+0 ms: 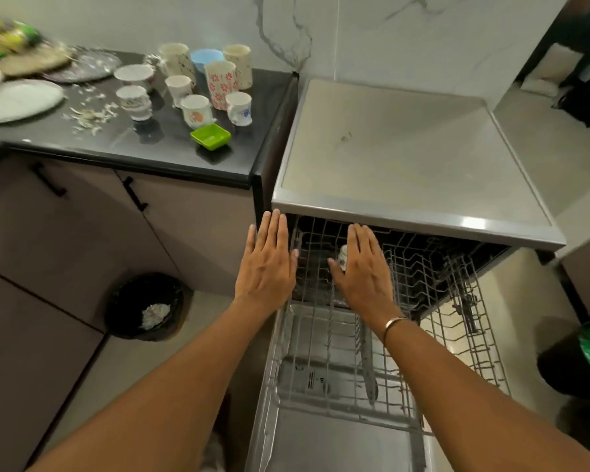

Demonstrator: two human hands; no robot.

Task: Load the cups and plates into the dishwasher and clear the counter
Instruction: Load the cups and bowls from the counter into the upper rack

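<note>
1. Over the pulled-out wire rack of the dishwasher, both hands hovered palm-down. The left hand was at the rack's left edge with its fingers straight and together. The right hand was likewise flat and gripped nothing.
2. One small cup sat in the rack just beside the right thumb, half hidden by that hand. Whether the thumb touched it could not be told.
3. Loading looked barely begun: a cluster of cups stood on the black counter, with plates further left and a green dish near the front edge.
4. The next move probably called for a turn left, a reach to the nearest cup, and seating it mouth-down between the rack's tines.
5. Pale scraps lay scattered on the counter, so clearing was not yet done.
6. No brand or writing was legible. The cups bore only flower prints, and the marks on the open door were too small to read.
</note>
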